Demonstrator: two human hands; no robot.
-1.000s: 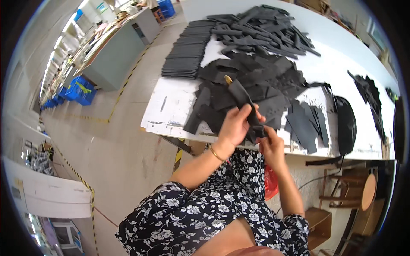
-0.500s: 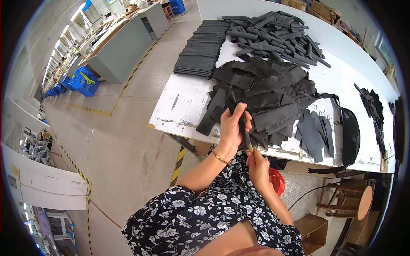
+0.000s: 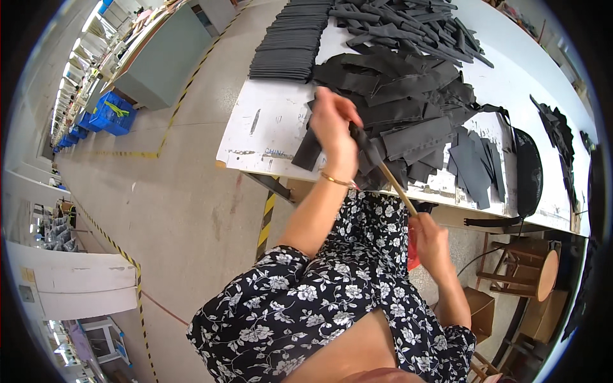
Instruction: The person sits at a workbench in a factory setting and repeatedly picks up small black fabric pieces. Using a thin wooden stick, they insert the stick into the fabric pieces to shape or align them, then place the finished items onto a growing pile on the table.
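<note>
My left hand (image 3: 333,121) is closed at the far end of a black fabric tube (image 3: 366,144), over the table's front edge. Out of the tube's near end comes a thin wooden stick (image 3: 397,186). My right hand (image 3: 430,240) grips the lower end of this stick, close to my lap and in front of the table. How far the stick reaches inside the fabric is hidden. Just beyond my hands lies a heap of flat black fabric pieces (image 3: 408,89), some with stitched edges.
On the white table (image 3: 255,127) are a neat stack of black strips (image 3: 287,45), a pile of rolled black tubes (image 3: 415,32), flat dark pieces (image 3: 472,169) and a black mesh item (image 3: 528,182). A wooden stool (image 3: 520,271) stands below at right.
My right hand has drawn down and to the right, exposing much more of the stick. My left hand has moved up and left with the fabric's far end.
</note>
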